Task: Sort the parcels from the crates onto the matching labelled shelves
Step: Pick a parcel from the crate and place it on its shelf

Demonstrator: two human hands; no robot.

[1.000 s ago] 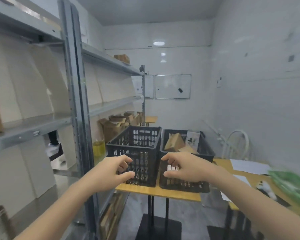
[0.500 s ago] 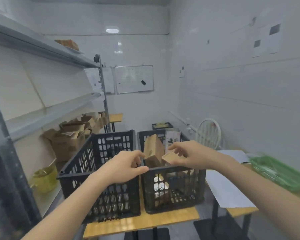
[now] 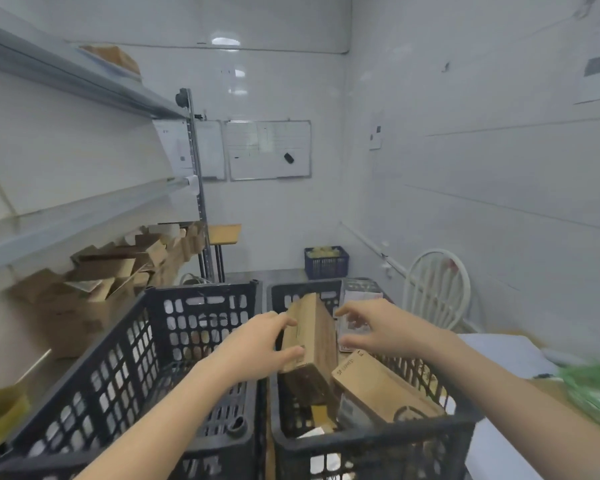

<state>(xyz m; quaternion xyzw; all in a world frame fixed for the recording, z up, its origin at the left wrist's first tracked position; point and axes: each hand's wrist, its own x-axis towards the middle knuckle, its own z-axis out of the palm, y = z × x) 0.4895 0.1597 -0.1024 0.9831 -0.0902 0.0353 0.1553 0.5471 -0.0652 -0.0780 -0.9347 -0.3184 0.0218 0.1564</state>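
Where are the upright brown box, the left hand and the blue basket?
upright brown box (image 3: 317,330), head view, on its tan side face
left hand (image 3: 253,344), head view, on its back
blue basket (image 3: 326,265), head view, on its front wall

Wooden table (image 3: 555,396), left black crate (image 3: 174,344) and right black crate (image 3: 371,439) side by side on it, white sheet (image 3: 499,355), blurred green tray (image 3: 598,396) at right.

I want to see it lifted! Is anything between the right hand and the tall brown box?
No, nothing visible. The right hand hovers open just beside the tall brown box, which the left hand grips.
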